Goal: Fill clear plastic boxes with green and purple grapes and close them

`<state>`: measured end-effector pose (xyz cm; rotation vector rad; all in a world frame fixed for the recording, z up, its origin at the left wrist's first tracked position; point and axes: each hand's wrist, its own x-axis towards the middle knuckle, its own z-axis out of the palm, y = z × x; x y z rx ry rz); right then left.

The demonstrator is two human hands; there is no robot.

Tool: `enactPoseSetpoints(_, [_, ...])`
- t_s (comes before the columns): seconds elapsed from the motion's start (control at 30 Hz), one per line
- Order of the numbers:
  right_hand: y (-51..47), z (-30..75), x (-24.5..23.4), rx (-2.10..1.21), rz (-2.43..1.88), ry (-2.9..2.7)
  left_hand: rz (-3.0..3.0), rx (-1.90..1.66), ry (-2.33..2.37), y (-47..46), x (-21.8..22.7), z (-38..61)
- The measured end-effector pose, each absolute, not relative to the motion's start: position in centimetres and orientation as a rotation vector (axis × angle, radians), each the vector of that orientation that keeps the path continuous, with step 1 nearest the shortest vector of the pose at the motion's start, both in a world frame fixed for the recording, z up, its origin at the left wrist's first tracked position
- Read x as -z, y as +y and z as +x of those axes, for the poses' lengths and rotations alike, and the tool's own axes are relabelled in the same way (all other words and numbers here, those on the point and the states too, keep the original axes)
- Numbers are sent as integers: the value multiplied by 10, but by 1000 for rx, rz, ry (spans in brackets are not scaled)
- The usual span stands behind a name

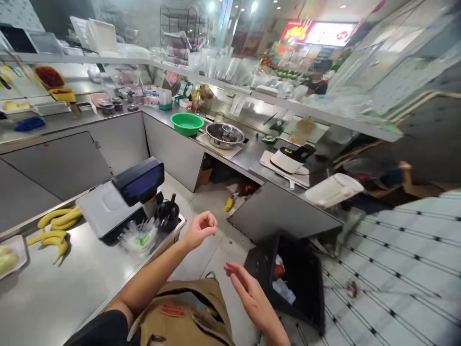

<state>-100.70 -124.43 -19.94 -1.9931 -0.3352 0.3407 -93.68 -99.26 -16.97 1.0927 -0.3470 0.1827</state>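
My left hand is raised over the floor with its fingers curled into a loose fist; nothing shows in it. It hovers just right of the steel counter corner, near a black cup of utensils. My right hand is lower, fingers stretched out and apart, holding nothing. It is beside a black bin lined with a bag that holds some rubbish. A tan apron shows below.
The near counter holds bananas, a register with a dark screen and a plastic-wrapped bundle. The far counter carries a green bowl, a steel bowl and a white appliance. A yellow bottle lies on the floor.
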Motion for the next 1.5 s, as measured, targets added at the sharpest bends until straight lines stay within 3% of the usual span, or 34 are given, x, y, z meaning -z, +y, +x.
enactPoseSetpoints(0.17, [-1262, -815, 207, -493, -1894, -384, 993, -301, 96, -992, 209, -806])
enactPoseSetpoints(0.27, [-1242, -697, 174, -576, -1919, -558, 850, -384, 383, -986, 219, -758])
enactPoseSetpoints(0.37, [-1194, -591, 130, -705, -1759, -665, 831, -521, 419, -975, 192, -731])
enactPoseSetpoints(0.53, [-1049, -445, 81, -903, -1665, -802, 801, -884, 589, -939, 150, -682])
enactPoseSetpoints(0.8, [-767, -309, -2, -983, -1382, -1185, 506, -961, 814, -803, 185, -531])
enactPoseSetpoints(0.9, [-663, -271, -47, -962, -1365, -1160, 533, -1034, 832, -707, 148, -475])
enactPoseSetpoints(1.1, [-436, -182, -117, -838, -1522, -919, 699, -1113, 699, -515, 30, -398])
enactPoseSetpoints(1.23, [-293, -95, -124, -765, -1612, -682, 798, -1100, 663, -444, 14, -362])
enactPoseSetpoints(1.4, [-146, 25, -88, -710, -1745, -453, 734, -925, 844, -356, 78, -308])
enactPoseSetpoints(1.5, [-78, 75, -59, -707, -1831, -455, 764, -918, 1023, -267, 91, -264])
